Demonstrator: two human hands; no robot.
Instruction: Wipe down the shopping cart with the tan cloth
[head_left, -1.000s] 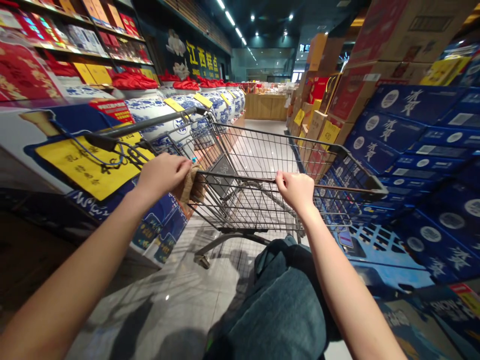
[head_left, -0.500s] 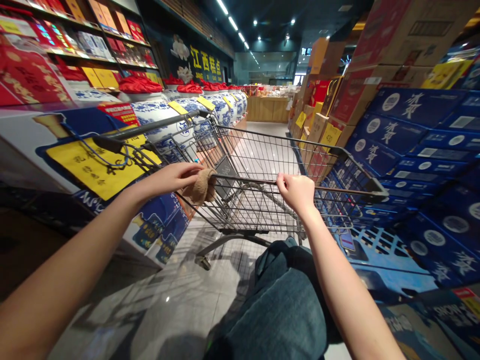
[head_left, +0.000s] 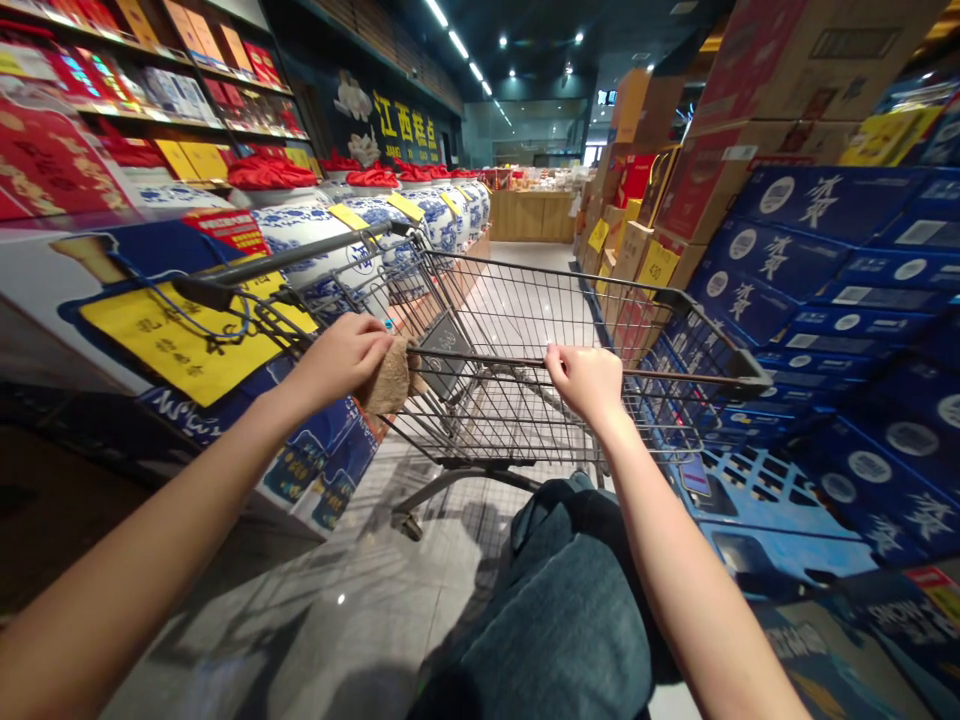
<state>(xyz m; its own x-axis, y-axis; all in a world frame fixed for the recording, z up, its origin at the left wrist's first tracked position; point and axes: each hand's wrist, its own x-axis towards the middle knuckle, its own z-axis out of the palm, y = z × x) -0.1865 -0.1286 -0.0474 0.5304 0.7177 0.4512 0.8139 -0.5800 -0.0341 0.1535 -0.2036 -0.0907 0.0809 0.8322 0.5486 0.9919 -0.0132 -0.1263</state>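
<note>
A grey wire shopping cart stands sideways in front of me, its basket bare inside where I can see. My left hand is closed on a tan cloth, which lies against the cart's near top rim at the left. My right hand is wrapped round the same rim near the middle, with its thumb side toward the left. One cart wheel rests on the tiled floor below.
Large blue-and-white jars with red cloth tops line the left, behind a box display with a yellow sign. Blue cartons and a blue crate are at the right. A wooden counter stands far ahead.
My left hand has moved slightly left along the rim with the cloth, its fingers now more curled round it. My right hand keeps its hold on the rim.
</note>
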